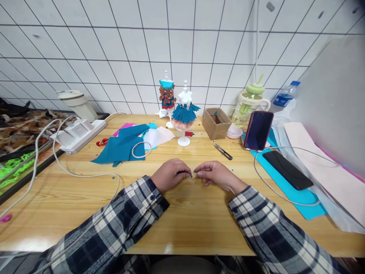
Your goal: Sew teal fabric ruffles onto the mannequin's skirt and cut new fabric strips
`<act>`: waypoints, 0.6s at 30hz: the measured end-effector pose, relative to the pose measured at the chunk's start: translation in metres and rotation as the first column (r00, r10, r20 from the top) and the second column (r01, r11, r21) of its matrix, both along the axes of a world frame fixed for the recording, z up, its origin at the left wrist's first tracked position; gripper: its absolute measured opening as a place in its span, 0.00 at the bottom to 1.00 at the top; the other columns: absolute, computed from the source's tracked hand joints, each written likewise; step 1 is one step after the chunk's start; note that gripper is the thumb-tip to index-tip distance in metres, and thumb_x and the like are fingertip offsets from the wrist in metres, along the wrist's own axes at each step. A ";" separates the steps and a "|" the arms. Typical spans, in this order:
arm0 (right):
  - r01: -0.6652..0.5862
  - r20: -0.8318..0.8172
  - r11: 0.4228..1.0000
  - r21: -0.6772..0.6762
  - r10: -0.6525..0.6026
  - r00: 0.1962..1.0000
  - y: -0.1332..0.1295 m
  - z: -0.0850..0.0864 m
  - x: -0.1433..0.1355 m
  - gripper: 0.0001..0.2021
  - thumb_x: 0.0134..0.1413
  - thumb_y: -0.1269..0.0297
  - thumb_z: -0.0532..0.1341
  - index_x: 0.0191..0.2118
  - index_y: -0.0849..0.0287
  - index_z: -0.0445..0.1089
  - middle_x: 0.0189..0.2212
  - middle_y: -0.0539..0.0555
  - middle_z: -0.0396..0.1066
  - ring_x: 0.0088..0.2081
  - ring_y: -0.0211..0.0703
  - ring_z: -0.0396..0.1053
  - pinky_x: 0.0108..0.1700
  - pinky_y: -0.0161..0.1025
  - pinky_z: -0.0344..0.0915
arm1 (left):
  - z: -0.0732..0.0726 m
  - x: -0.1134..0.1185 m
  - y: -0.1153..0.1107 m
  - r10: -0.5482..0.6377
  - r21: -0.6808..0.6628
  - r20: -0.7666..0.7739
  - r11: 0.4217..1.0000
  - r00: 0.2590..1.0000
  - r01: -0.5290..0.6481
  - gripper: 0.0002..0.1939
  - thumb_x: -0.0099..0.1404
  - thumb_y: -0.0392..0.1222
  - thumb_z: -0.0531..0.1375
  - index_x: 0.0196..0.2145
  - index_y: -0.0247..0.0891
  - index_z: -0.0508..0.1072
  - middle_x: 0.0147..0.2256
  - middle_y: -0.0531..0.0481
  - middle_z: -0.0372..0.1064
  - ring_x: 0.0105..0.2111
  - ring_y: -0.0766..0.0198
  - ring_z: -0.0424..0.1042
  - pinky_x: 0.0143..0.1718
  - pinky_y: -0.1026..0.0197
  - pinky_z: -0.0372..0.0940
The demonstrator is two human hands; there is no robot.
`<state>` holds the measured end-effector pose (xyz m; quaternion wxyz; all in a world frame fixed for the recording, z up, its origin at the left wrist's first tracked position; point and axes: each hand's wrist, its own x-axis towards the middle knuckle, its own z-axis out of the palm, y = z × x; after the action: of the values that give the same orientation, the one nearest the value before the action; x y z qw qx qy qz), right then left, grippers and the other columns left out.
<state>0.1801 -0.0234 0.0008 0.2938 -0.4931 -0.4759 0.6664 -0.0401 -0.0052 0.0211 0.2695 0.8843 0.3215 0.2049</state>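
Over the wooden table, my left hand (172,174) and my right hand (217,176) almost meet at the fingertips. Between thumb and finger my left hand pinches a tiny dark blue scrap (191,176). The fingers of my right hand are also pinched together, close to that scrap; a thin pale bit seems to be at their tips, too small to name. Beyond my hands stands a small white doll dress form (185,99) wearing a blue and pink ruffled skirt (184,115). Thread snips (223,152) lie on the table past my right hand.
Left are blue crepe paper (122,142), a white ring (142,156) and a power strip (82,135) with trailing cable. A second dressed form (167,99), a cardboard box (216,131) and a pink dish (234,132) stand behind. Two phones (258,131) and paper sheets (322,160) lie right.
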 end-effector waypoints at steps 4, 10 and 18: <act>0.046 0.183 0.985 0.166 -0.077 0.980 0.002 -0.004 -0.003 0.09 0.44 0.64 0.67 0.34 0.61 0.75 0.23 0.50 0.72 0.21 0.33 0.66 0.23 0.30 0.65 | 0.000 0.001 -0.002 -0.053 0.018 -0.015 0.998 0.998 0.053 0.11 0.65 0.43 0.55 0.36 0.43 0.78 0.35 0.47 0.76 0.38 0.60 0.72 0.46 0.58 0.61; -0.140 0.516 0.773 0.618 -0.265 0.814 -0.002 0.004 -0.010 0.03 0.46 0.64 0.66 0.28 0.55 0.76 0.28 0.50 0.71 0.29 0.37 0.66 0.32 0.35 0.61 | 0.001 0.009 -0.011 0.075 0.029 -0.041 0.997 0.996 -0.074 0.06 0.59 0.37 0.61 0.37 0.41 0.71 0.33 0.52 0.75 0.35 0.61 0.71 0.39 0.60 0.60; -0.323 0.618 0.631 0.706 -0.324 0.717 -0.019 0.018 -0.023 0.03 0.50 0.67 0.63 0.28 0.55 0.73 0.29 0.50 0.68 0.33 0.39 0.66 0.34 0.35 0.58 | 0.001 0.014 -0.016 0.161 0.113 -0.124 0.983 0.979 -0.147 0.09 0.57 0.35 0.61 0.33 0.41 0.63 0.31 0.52 0.71 0.33 0.59 0.69 0.35 0.60 0.58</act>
<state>0.1568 -0.0422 0.0186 0.2741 -0.5296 -0.7873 0.1568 -0.0262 -0.0211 0.0224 0.1849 0.8811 0.3953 0.1823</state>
